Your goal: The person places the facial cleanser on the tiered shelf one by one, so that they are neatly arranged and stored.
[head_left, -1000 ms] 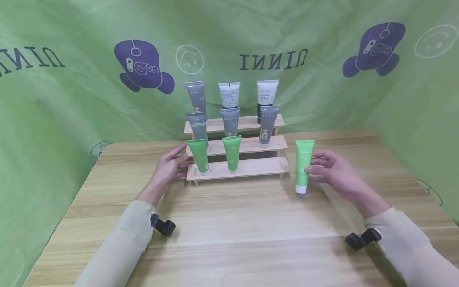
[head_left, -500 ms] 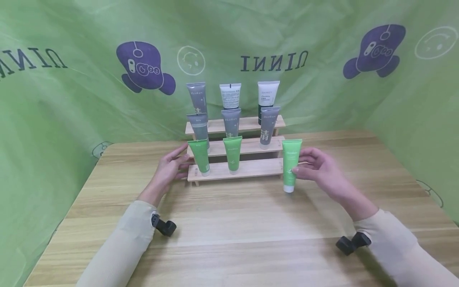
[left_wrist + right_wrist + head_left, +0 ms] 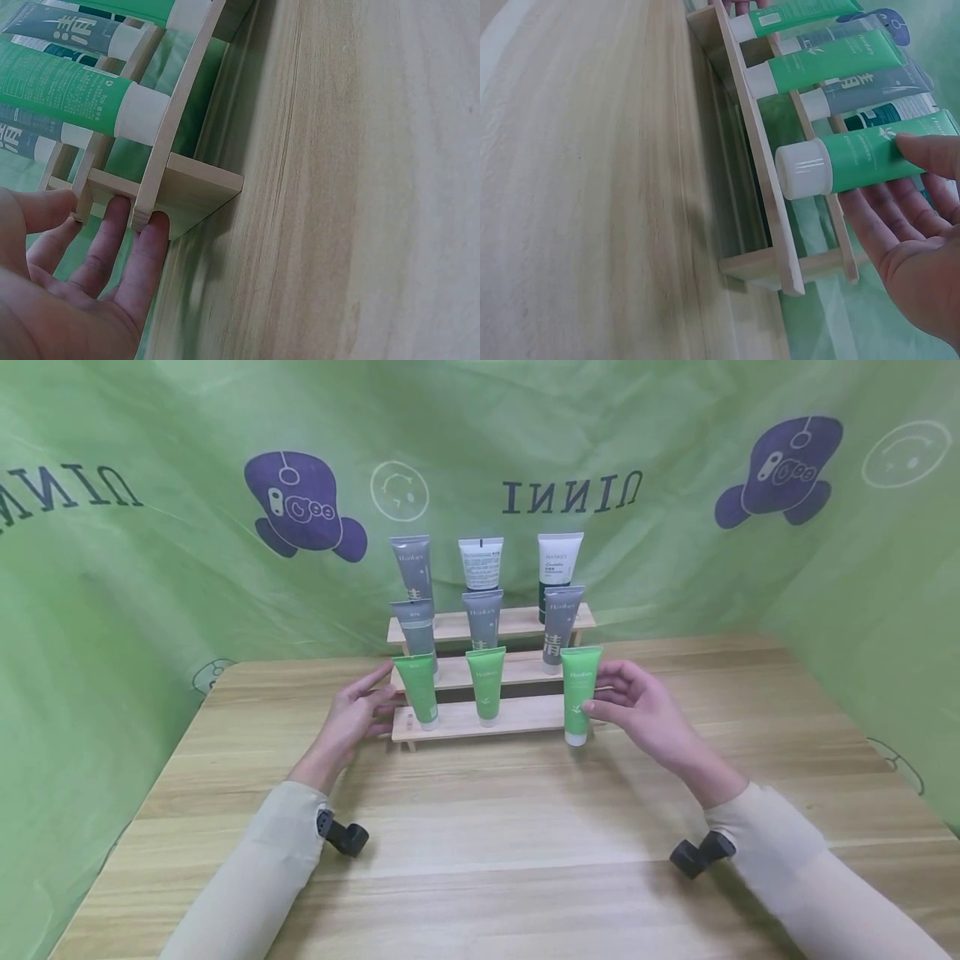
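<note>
My right hand (image 3: 645, 710) pinches a green squeeze tube (image 3: 580, 693) between thumb and fingers, its white cap (image 3: 804, 171) downward. The tube is upright at the right end of the lowest tier of a wooden three-step display rack (image 3: 525, 716); whether the cap touches the shelf, I cannot tell. At the rack's left end my left hand (image 3: 348, 714) rests its extended fingertips (image 3: 155, 225) against the shelf ends. Two more green tubes stand on that lowest tier, one at the left (image 3: 418, 692) and one in the middle (image 3: 487, 687).
Grey tubes (image 3: 561, 627) line the middle tier. The top tier bears a grey tube (image 3: 412, 564) and two white-and-dark tubes (image 3: 558, 560). A green printed cloth (image 3: 450, 427) hangs behind the wooden table (image 3: 480, 860).
My right hand has carried the green tube leftward and slightly up, from beside the rack to the lowest tier's right end. My left hand stays at the rack's left side.
</note>
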